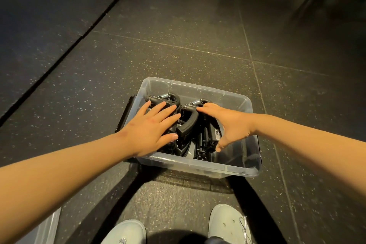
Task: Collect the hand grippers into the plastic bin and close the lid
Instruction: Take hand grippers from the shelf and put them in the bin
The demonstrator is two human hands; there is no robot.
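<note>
**Grippers [186,125] heaped in bin, both hands on top**

Piled black, springs uppermost, inside clear bin [198,168], directly under the fingers of both hands. Bin open on top, standing on dark speckled floor [178,45].

Left hand [154,125]: laid flat on the left half of the heap, palm down. Fingers [168,110] straight and spread, released, clasping nothing. Tips just short of a silver spring beyond them. Thumb tip beside a curved handle lying between the two hands. Forearm crossing the bin's near left corner.

Right hand [231,123]: spread over the right half of the heap, back toward the camera. Index straight, tip touching a ribbed bar next to a second spring. Thumb [219,145] splayed wide toward the bin's near wall, tip on the black stack. Other fingers hidden behind the knuckles. Going by what shows, loose rather than clenched, nothing pinched.

Pale shoes [227,222] well back from the fingers, at the near edge of view. Clear plastic piece [45,230] far behind the left fingers, cut off by the corner. Cannot tell what.
</note>
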